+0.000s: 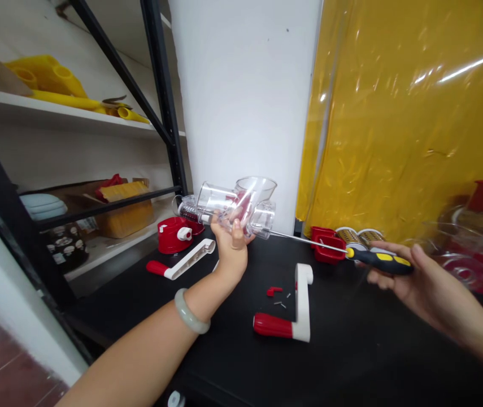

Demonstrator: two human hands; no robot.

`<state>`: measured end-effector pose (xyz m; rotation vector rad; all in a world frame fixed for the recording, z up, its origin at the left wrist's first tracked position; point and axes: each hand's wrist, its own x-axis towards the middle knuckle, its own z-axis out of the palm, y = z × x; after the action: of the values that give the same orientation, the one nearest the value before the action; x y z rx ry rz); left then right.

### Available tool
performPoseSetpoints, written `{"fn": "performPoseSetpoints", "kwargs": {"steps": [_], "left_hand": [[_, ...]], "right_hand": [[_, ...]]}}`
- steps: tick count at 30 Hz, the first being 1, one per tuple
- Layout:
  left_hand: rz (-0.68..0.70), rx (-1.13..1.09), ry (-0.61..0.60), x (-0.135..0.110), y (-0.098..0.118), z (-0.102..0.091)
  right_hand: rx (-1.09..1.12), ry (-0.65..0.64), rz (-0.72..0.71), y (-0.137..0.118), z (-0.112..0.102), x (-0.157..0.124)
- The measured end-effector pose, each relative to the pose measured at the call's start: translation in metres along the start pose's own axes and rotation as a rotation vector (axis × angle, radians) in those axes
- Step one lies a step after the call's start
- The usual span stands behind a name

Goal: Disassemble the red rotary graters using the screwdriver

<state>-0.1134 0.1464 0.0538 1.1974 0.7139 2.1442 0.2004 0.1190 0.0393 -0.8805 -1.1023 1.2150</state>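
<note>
My left hand, with a pale bangle at the wrist, grips a clear plastic grater body with a flared hopper, held above the black table. In my right hand is a long screwdriver with a black and yellow handle. Its shaft reaches left to the clear body's right end; whether the tip meets a screw there cannot be made out. Below lies a white crank handle with a red grip. Beside it are a small red plastic piece and several small screws.
On the left stand a red base and another crank handle, near a black-framed shelf. Red parts and metal drums sit at the back by a yellow plastic curtain. A blurred red appliance is far right.
</note>
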Motion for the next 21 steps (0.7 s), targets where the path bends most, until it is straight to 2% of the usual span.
{"fn": "performPoseSetpoints", "kwargs": {"steps": [2,4,8,11,13,16,18,21], "left_hand": [[0.006,0.005,0.009,0.001,0.000,-0.001],[0.012,0.012,0.014,0.002,0.000,-0.002],[0.016,0.023,0.002,0.001,0.001,-0.001],[0.019,0.024,-0.008,-0.002,0.002,0.000],[0.013,0.024,-0.003,-0.002,0.003,0.001],[0.006,0.016,0.007,-0.001,0.003,0.001],[0.007,0.009,0.002,0.000,0.003,0.001],[0.012,0.006,-0.004,0.000,0.003,0.000]], "right_hand": [[-0.175,-0.037,0.022,0.007,-0.006,0.003],[-0.266,-0.016,-0.046,0.010,-0.009,0.005],[-0.107,0.082,-0.169,0.003,-0.002,0.003],[-0.006,0.106,-0.129,-0.003,0.003,0.001],[0.029,0.048,-0.060,-0.003,0.002,0.002],[-0.169,-0.033,0.005,0.002,-0.003,0.004],[-0.324,-0.002,-0.050,0.004,-0.006,0.005],[-0.235,0.077,-0.174,0.003,-0.003,0.004]]}}
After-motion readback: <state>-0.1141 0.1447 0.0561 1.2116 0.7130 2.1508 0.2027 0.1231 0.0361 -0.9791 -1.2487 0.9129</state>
